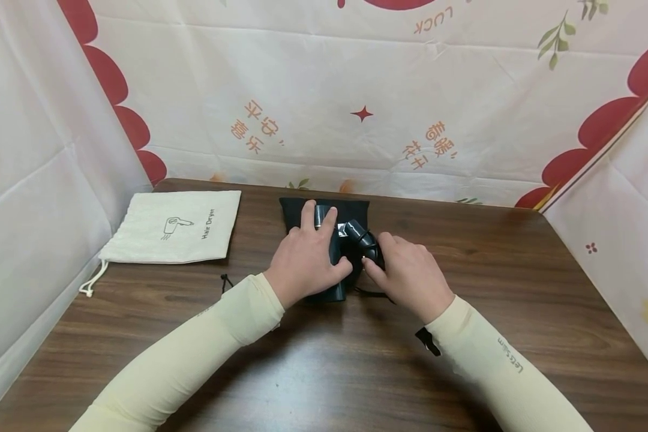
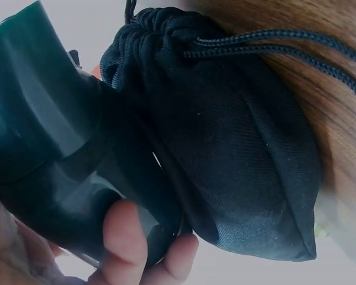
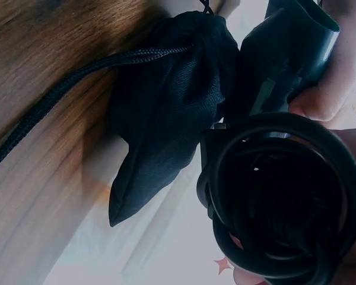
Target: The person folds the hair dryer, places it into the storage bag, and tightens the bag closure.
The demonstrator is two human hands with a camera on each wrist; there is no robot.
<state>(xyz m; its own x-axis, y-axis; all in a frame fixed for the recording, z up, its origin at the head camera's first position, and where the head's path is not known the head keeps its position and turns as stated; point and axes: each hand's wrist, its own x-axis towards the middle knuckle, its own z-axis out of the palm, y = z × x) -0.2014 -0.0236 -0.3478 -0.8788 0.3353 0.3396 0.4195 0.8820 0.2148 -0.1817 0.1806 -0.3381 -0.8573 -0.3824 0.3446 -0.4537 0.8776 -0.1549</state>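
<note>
A glossy dark green hair dryer [image 1: 335, 293] is held just above a black drawstring pouch [image 1: 351, 210]. My left hand [image 1: 308, 258] grips the dryer's barrel from above; thumb and fingertips wrap it in the left wrist view. With its fingers curled, my right hand [image 1: 413, 276] holds the dryer's black cord [image 3: 285, 123], which is wound into a coil at the handle end. The pouch lies on the table with its neck gathered, as the left wrist view shows. My palms hide part of the dryer and handle in the head view.
A white cloth bag [image 1: 140, 240] printed "Hair Dryer" lies flat to the left, its white drawstring [image 1: 93, 281] trailing at the table's left edge. The brown wooden table [image 1: 281, 372] is enclosed by printed white cloth [image 1: 313, 72] at the back and sides.
</note>
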